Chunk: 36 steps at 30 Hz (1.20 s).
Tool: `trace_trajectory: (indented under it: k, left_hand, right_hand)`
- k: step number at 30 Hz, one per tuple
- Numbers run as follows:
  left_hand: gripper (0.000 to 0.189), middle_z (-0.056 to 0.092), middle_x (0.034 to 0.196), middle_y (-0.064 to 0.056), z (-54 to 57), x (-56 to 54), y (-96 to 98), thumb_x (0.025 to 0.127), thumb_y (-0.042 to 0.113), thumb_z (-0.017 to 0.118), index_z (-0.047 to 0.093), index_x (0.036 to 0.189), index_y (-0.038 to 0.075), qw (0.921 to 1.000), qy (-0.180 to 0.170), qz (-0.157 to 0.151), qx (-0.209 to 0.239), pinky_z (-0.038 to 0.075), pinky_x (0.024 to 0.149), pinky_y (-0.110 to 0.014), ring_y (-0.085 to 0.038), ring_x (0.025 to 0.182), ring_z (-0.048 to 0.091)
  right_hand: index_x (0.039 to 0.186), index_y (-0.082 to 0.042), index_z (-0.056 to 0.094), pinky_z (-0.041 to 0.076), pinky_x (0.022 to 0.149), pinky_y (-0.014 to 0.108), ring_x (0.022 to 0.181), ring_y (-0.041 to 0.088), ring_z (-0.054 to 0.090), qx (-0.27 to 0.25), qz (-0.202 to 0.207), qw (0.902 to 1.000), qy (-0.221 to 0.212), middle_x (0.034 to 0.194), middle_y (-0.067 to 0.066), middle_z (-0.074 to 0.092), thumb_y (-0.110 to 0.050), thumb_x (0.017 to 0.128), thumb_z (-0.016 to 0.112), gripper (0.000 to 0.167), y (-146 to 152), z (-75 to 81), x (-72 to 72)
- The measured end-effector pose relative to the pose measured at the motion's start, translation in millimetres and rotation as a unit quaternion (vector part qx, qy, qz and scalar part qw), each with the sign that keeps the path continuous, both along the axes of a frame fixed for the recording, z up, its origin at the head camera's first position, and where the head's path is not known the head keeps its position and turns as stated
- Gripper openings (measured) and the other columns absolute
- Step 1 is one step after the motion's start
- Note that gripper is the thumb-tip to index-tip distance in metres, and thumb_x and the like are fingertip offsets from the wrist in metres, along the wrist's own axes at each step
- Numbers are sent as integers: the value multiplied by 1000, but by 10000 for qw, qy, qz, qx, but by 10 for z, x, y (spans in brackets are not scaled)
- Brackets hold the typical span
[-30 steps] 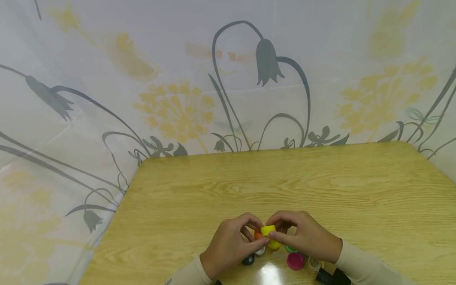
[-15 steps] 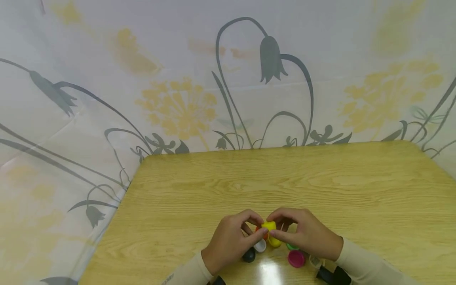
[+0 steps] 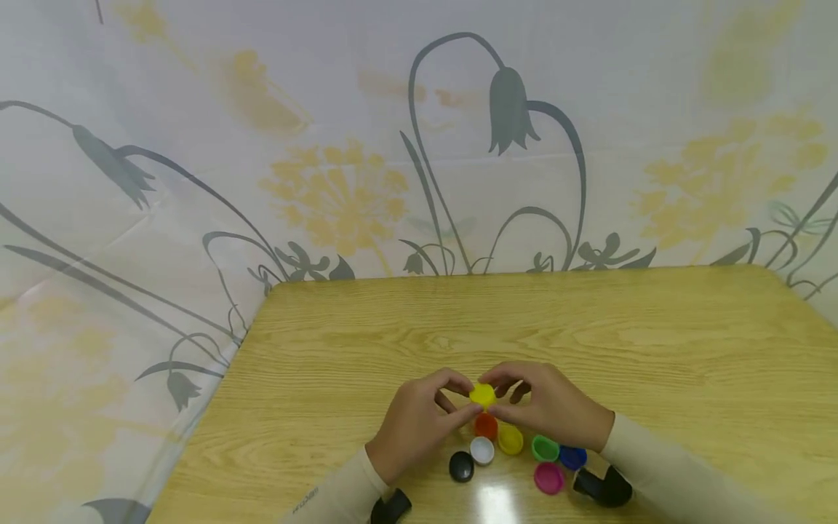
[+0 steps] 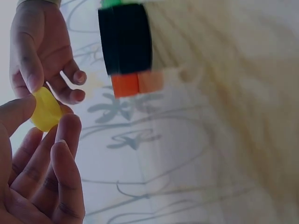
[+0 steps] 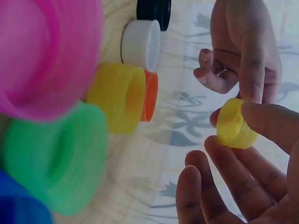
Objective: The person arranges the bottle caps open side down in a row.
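Basically, left hand (image 3: 417, 421) and right hand (image 3: 553, 402) both pinch a yellow cap (image 3: 483, 395), seemingly mid-handling, so next move probably needs 1 letting go.

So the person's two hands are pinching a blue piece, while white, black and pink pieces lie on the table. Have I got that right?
Not blue: the left hand and right hand are pinching a yellow piece, as the head view shows. The rest is right.

The hands (image 3: 419, 421) shifted their yellow cap (image 3: 482, 395) leftward, uncovering a blue cap (image 3: 573, 458).
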<state>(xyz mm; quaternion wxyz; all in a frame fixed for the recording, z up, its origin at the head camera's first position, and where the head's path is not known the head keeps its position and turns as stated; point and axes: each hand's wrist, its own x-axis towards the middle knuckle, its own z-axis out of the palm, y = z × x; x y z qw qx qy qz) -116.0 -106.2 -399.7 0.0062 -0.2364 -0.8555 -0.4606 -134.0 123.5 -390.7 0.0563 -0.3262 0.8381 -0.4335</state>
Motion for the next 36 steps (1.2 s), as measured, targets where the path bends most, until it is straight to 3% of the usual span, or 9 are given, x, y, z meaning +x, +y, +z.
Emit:
trace_trajectory:
  k: [8, 16, 23, 31, 36]
  left_hand:
    - [23, 74, 107, -2, -41, -143, -123, 90, 29, 75, 69, 108, 15, 9993, -24, 300, -212, 54, 63, -17, -3, 73, 70]
    - [27, 75, 106, -4, -68, -267, -236, 90, 30, 76, 70, 111, 14, 9975, -323, 535, -334, 56, 65, -19, -7, 75, 72]
    - [28, 76, 97, 1, -72, -358, -328, 90, 35, 75, 73, 110, 15, 9924, -433, 801, -823, 56, 68, -22, -7, 76, 71]
    - [25, 74, 91, 5, -109, -424, -422, 90, 33, 75, 73, 107, 14, 9887, -606, 754, -1145, 54, 70, -25, -5, 76, 66]
    - [25, 74, 91, 6, -143, -448, -449, 91, 30, 74, 71, 108, 12, 9866, -788, 626, -1284, 55, 75, -28, -5, 80, 66]
  right_hand:
    - [116, -10, 67, 57, 80, 25, 92, 7, 66, 220, 202, 9990, -323, 112, 3, 70, -22, 92, 74, 28, -152, 42, -249]
    - [114, -10, 66, 57, 80, 24, 90, 9, 65, 460, 309, 9970, -549, 108, 2, 69, -20, 92, 74, 26, -316, 29, -443]
    - [111, -9, 64, 55, 77, 21, 90, 10, 65, 609, 384, 9950, -686, 103, 2, 70, -15, 90, 74, 24, -465, -16, -582]
    - [104, -12, 64, 53, 82, 24, 90, 10, 62, 901, 343, 9925, -747, 97, -3, 69, -14, 88, 77, 21, -613, -88, -692]
    - [100, -12, 63, 49, 77, 25, 83, 11, 56, 1153, 277, 9895, -824, 90, -2, 63, -14, 85, 79, 22, -672, -115, -718]
